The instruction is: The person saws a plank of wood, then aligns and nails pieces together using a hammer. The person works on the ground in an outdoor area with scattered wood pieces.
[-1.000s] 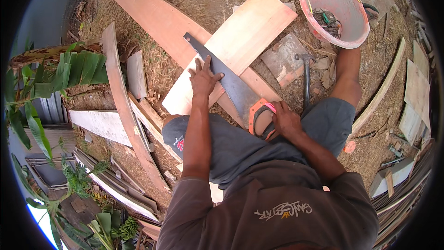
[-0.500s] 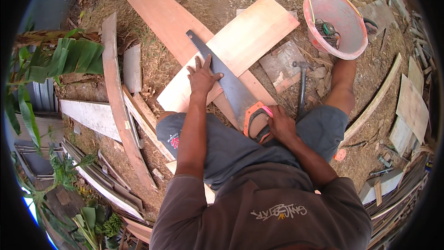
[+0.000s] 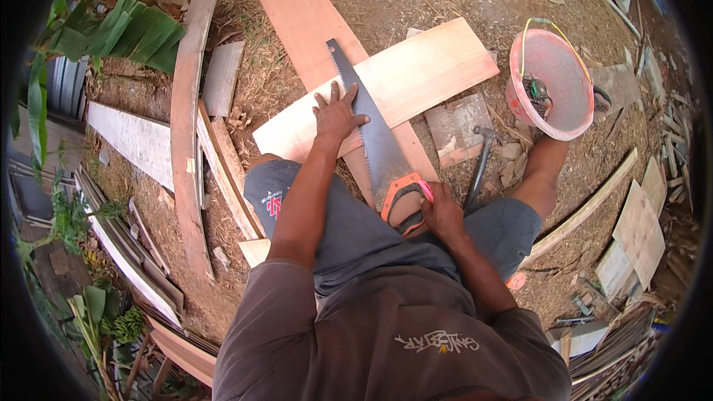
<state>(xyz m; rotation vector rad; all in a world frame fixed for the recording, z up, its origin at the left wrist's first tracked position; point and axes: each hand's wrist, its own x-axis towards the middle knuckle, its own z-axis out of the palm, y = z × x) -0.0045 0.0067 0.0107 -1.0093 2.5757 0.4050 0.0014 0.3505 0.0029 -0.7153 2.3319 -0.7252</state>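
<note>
1. The longest thing is a reddish board (image 3: 293, 7), which lies on the ground and passes under the pale board.

2. The pale board (image 3: 431, 67) rests crosswise on it, in front of the person. As far as I can see, it is in one piece: I find no cut, and no part is separated. Under the blade and hand, the surface is hidden.

3. The pinkish bucket (image 3: 518, 108) stands near the person's right leg, with some small dark things inside.

4. The handsaw (image 3: 377, 134) lies across the pale board, its broad side facing up and its teeth toward the left. I judge that the blade is placed, but sawing is not yet done here.

5. The hammer (image 3: 480, 163) lies on the ground beside the right knee, apart from both hands.

6. The left grip (image 3: 339, 116) is spread and clasps nothing; it rests on the pale board, with the thumb upon the blade.

7. The right grip (image 3: 443, 212) is curled around the saw's handle.

8. A small pink part (image 3: 426, 191) shows beside the fingers; I cannot tell whether it belongs to the handle.
</note>
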